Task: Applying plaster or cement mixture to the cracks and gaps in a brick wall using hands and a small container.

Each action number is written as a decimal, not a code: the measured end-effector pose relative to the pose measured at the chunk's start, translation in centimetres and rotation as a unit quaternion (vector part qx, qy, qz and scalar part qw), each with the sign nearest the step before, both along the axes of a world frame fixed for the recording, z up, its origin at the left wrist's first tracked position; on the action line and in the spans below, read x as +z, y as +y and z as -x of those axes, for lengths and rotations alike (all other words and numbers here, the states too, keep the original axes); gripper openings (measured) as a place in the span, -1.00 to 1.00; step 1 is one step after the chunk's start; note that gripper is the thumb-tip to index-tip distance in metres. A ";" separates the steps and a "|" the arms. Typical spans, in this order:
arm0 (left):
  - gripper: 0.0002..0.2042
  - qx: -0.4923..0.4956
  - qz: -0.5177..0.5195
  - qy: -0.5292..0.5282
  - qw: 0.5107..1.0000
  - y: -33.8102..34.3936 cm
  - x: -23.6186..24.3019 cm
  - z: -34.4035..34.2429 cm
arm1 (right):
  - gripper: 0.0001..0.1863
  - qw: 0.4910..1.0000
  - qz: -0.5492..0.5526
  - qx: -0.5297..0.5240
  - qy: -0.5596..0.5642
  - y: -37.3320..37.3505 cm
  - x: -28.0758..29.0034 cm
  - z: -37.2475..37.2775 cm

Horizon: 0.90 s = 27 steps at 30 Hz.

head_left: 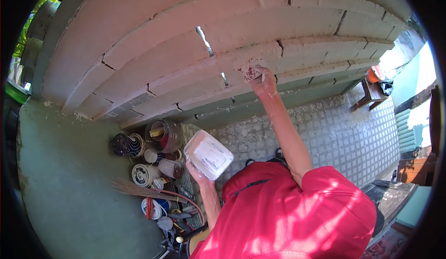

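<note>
Paste [207, 154] whitens the inside of the squarish plastic tub [227, 158], which we see below the ridged wall [251, 27] and well apart from it, its mouth turned up toward us. Our left hand [197, 171] grips the tub at its side and underside; if that one-sided grip slackened or the tub tilted further, paste could slide over the rim. Our right hand [263, 81] is up at the wall, fingers bent around or against a reddish, paste-smeared thing [251, 74]; we cannot tell what that is, nor how firmly it is held. Pressing hard there could make it skid on the wet smear, scraping our knuckles along the wall's rough ledge, and loose blobs could drop onto the tiled floor [325, 124] beneath the wall, where white specks lie, leaving it slick underfoot. Below the wall's left end, a white bucket [141, 174], a clear plastic bucket [172, 133] and a straw broom [134, 188] crowd together; swinging the tub that way could knock something over. The wooden stool [371, 96] near the wall's right end seems too far off to interfere.
</note>
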<state>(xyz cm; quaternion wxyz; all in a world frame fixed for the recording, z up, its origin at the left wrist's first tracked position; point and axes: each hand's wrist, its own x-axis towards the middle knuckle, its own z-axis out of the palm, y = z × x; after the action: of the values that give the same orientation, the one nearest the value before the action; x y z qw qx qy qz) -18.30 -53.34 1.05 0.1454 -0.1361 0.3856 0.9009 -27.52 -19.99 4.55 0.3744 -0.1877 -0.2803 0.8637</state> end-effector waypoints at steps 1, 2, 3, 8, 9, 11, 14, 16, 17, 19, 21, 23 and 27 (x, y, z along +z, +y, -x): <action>-0.54 0.002 -0.001 0.000 1.000 -0.3 0.1 0.0 | -0.62 0.999 -0.029 -0.011 -0.020 -0.6 0.6 -0.2; -0.54 0.002 -0.006 -0.006 1.000 -0.5 0.1 0.0 | -0.60 0.997 -0.058 -0.021 -0.041 -1.1 1.2 -0.3; -0.54 0.000 -0.012 -0.012 1.000 -0.9 0.0 -0.1 | -0.60 0.997 -0.059 -0.020 -0.041 -1.4 2.2 -0.1; -0.54 0.011 -0.022 -0.020 1.000 -2.3 -0.2 0.2 | -0.34 0.545 -0.744 -0.320 -0.218 -0.1 5.2 2.5; -0.53 0.015 -0.015 -0.030 0.999 -2.8 -0.2 -0.2 | -0.34 0.545 -0.744 -0.319 -0.220 0.2 5.0 2.8; -0.54 0.012 -0.022 -0.038 0.999 -3.7 -0.2 -0.3 | -0.37 0.522 -0.755 -0.335 -0.214 1.0 5.3 4.0; -0.54 0.006 -0.023 -0.035 0.999 -4.9 -0.8 0.0 | -0.37 0.505 -0.757 -0.341 -0.237 0.6 6.1 4.9; -0.54 0.000 -0.015 -0.026 1.000 -5.3 -0.9 0.4 | -0.37 0.505 -0.754 -0.348 -0.235 0.6 6.2 5.8; -0.54 0.006 -0.014 -0.038 0.999 -5.4 -0.9 0.6 | -0.37 0.506 -0.751 -0.356 -0.233 0.6 6.3 6.3; -0.54 0.010 -0.011 -0.050 0.999 -5.6 -0.8 1.3 | -0.36 0.526 -0.739 -0.342 -0.246 0.3 6.1 7.6; -0.55 0.012 -0.005 -0.052 0.999 -6.1 -1.0 1.7 | -0.34 0.546 -0.727 -0.327 -0.258 0.2 5.9 8.3; -0.55 0.017 -0.001 -0.056 0.998 -6.3 -0.9 2.0 | -0.37 0.554 -0.734 -0.311 -0.240 0.2 5.9 8.6; -0.56 -0.002 -0.001 -0.058 0.998 -6.0 -0.9 2.7 | -0.37 0.531 -0.749 -0.296 -0.265 0.7 4.2 8.2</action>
<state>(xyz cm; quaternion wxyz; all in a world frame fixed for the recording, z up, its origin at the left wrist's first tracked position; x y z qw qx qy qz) -21.01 -59.31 0.13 0.1690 -0.1875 0.3760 0.8916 -35.73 -19.29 8.77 0.5207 -0.1308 -0.8390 0.0881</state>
